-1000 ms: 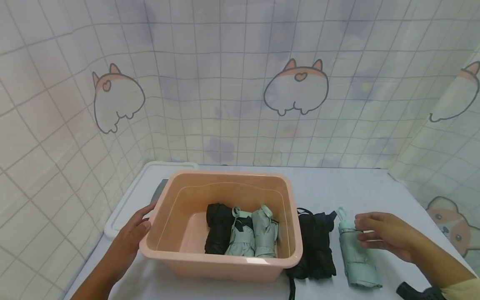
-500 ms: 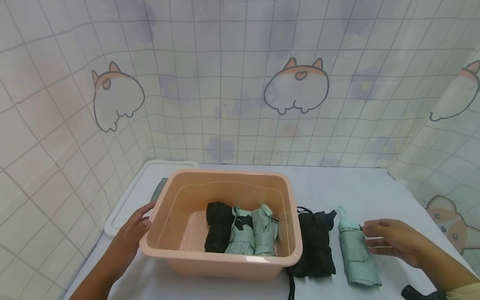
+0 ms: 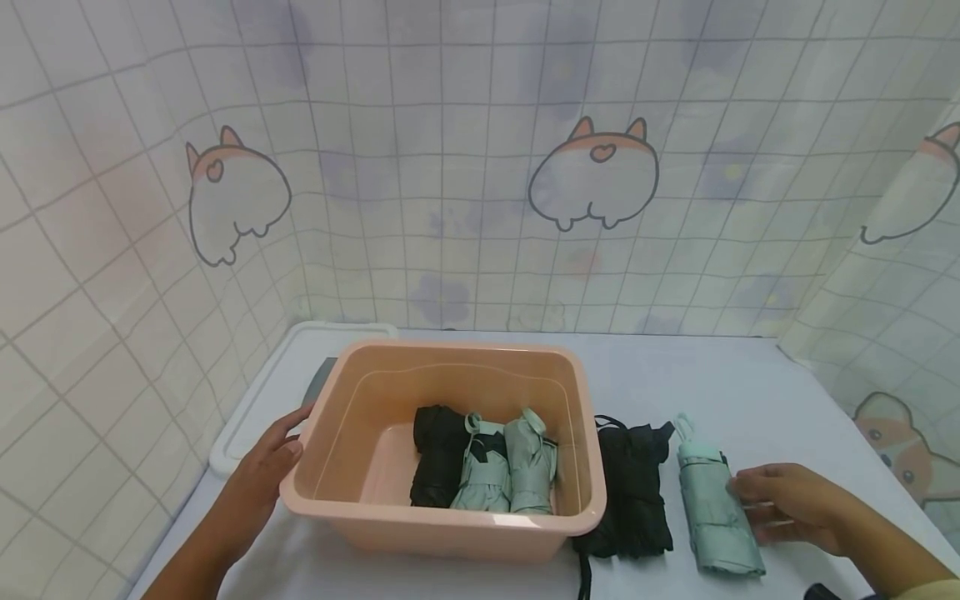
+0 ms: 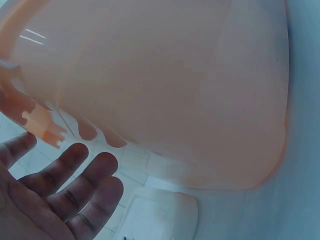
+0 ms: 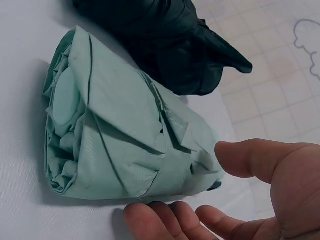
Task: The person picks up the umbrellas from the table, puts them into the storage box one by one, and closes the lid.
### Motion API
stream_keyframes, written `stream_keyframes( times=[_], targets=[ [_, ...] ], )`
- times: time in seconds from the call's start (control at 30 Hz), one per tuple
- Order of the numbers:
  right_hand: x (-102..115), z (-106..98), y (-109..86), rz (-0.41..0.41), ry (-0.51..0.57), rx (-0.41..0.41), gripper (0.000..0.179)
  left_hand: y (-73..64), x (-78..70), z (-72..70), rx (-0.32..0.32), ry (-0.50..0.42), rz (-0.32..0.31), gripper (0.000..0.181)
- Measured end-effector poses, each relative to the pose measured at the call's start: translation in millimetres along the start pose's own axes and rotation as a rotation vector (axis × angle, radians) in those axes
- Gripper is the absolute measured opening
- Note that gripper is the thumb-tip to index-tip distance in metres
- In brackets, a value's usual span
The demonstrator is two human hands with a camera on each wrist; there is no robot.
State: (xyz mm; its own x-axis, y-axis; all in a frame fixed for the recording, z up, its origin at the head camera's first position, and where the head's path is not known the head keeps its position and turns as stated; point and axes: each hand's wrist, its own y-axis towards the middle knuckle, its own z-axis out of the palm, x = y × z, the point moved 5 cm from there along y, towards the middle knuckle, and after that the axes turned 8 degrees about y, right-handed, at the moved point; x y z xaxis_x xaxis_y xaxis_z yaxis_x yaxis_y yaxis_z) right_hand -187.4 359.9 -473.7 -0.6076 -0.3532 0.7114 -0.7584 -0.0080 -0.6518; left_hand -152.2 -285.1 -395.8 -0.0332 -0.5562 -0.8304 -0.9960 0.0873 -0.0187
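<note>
A peach plastic basin [image 3: 450,530] stands on the white table. Inside it lie a folded black umbrella [image 3: 437,458] and two folded mint-green umbrellas, side by side. My left hand [image 3: 258,479] rests at the basin's left side, its fingers loosely extended by the outer wall [image 4: 190,100]. To the right of the basin a black folded umbrella [image 3: 633,492] lies flat. Beyond it lies a mint-green folded umbrella [image 3: 718,512], its strap wrapped round it. My right hand [image 3: 795,508] is beside its right edge, thumb and fingers apart [image 5: 245,157]; whether they touch the fabric is hard to tell.
A white lid-like panel [image 3: 247,417] lies at the left, partly under or behind the basin. Tiled-pattern cloth [image 3: 480,250] with cartoon corgis hangs round the back and sides of the table. A small dark object [image 3: 821,592] shows at the lower right edge.
My right hand has moved from over the top of the mint-green umbrella down and right, to along its right side. The left hand and basin have stayed put.
</note>
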Motion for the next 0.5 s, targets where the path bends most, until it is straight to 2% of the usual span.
stream_keyframes(
  times=[0.5],
  targets=[
    [-0.7,5.5,-0.2,-0.007,-0.027,0.01,0.08,-1.1,-1.3,0.3,-0.008,0.011,0.003,0.057]
  ],
)
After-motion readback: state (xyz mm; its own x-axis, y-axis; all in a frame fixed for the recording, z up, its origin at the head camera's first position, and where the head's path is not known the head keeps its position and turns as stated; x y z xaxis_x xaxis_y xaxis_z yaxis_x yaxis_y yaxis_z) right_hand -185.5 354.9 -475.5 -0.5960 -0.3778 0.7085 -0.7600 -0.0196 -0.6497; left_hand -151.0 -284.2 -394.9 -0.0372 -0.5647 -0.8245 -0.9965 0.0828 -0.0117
